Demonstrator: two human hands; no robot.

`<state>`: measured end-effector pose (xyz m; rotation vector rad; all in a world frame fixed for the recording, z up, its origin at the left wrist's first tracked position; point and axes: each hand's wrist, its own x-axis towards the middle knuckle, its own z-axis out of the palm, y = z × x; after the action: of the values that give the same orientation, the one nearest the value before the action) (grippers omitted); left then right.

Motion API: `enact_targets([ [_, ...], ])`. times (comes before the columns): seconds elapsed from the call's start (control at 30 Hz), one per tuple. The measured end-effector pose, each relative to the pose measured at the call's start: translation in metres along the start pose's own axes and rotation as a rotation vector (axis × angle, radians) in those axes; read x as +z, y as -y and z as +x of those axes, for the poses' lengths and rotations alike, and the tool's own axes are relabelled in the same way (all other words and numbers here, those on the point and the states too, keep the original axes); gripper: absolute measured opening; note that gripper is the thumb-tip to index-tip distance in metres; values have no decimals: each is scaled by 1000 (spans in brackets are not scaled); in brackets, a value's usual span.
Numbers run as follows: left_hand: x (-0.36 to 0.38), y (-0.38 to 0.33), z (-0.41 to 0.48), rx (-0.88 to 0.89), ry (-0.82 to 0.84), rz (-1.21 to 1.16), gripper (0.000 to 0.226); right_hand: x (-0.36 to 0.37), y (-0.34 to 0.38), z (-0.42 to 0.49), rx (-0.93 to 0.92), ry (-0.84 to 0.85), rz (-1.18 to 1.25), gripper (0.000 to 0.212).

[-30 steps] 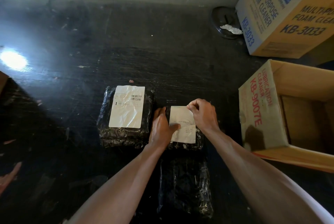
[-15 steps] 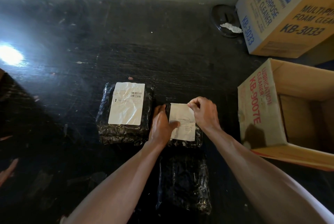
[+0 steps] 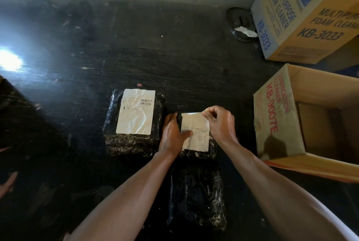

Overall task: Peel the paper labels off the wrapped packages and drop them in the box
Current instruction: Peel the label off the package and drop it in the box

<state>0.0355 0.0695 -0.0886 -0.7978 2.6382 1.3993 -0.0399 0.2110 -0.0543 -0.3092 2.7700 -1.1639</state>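
R hand (image 3: 221,122) fingers are pinching the top right corner of the paper label (image 3: 196,132) on the middle pkg (image 3: 198,154), which sits on the dark worktop (image 3: 174,56). L hand (image 3: 172,135) holds that pkg down: thumb flat on the label, other fingers together along its left edge. Just left lies a second pkg (image 3: 134,144) w/ a big label (image 3: 136,112) on top. A bare pkg (image 3: 196,196) lies nearer the camera. The open box (image 3: 270,116) is off to the right, apart from the pkgs.

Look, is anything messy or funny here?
A crumpled white paper scrap lies on the round black dish by the far tan cardboard box. The big white paper label on the left black wrapped package is wrinkled. The right hand pinches the small white label; that's fine.
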Motion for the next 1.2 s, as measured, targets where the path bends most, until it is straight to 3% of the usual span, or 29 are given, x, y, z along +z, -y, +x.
enact_targets([
  [0.2,2,3,2,-3,13,-14,83,-5,5,-7,-2,-9,35,18],
  [0.47,-2,2,-2,14,54,16,92,-19,16,-3,26,48,39,7],
  [0.67,-9,18,-15,136,86,22,81,-22,15,-4,68,60,45,3],
  [0.9,-14,33,-14,171,228,43,96,-27,16,-4,85,96,20,4],
  [1.2,-8,34,-13,182,196,80,97,-34,18,-17,33,146,77,7],
])
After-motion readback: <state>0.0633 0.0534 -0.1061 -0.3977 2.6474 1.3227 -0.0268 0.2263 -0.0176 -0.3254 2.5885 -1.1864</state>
